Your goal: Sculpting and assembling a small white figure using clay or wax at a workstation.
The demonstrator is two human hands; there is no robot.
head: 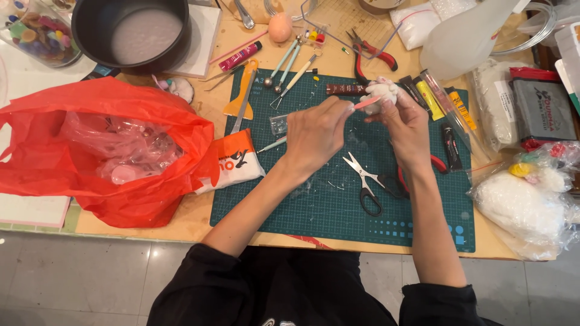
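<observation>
My right hand (406, 124) grips a small white clay figure (383, 90) above the green cutting mat (314, 205). A thin pink modelling tool (366, 103) is pinched in my left hand (314, 133), and its tip touches the figure's left side. Black-handled scissors (365, 181) lie open on the mat just below both hands. Red-handled pliers (436, 163) lie partly hidden under my right wrist.
A red plastic bag (78, 151) fills the left side. A black pot (138, 33) stands at the back left. Ball-tipped tools (289, 63), red pliers (377, 55) and paint tubes (444, 105) lie along the mat's far edge. Bags of white stuffing (525, 205) sit at right.
</observation>
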